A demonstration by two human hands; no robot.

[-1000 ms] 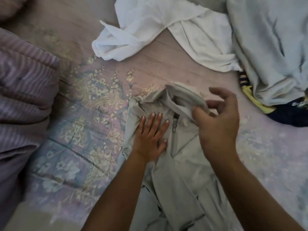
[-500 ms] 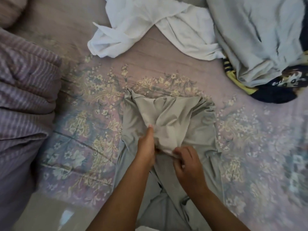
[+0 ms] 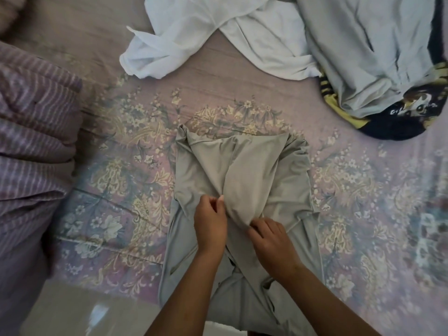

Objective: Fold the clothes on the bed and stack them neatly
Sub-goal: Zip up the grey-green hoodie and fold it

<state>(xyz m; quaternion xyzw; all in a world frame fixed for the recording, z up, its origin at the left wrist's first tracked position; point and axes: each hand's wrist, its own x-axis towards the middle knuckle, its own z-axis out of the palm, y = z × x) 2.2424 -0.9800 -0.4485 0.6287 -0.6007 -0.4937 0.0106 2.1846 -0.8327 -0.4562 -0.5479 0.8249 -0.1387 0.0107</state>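
Fold in progress on the grey-green jacket (image 3: pixel 242 180) lying mid-bed (image 3: pixel 218 93): left hand (image 3: pixel 210 223) and right hand (image 3: pixel 271 236) both pinch its turned-down hood tip; next, likely, pressing it flat before folding the body upward.

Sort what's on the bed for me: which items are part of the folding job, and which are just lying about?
Part of the job:
- beige garment, pinched by the left hand and right hand
- white garment, unfolded
- pale grey garment, unfolded
- dark printed garment, partly under the grey one

Lying about:
- striped blanket
- floral bedsheet
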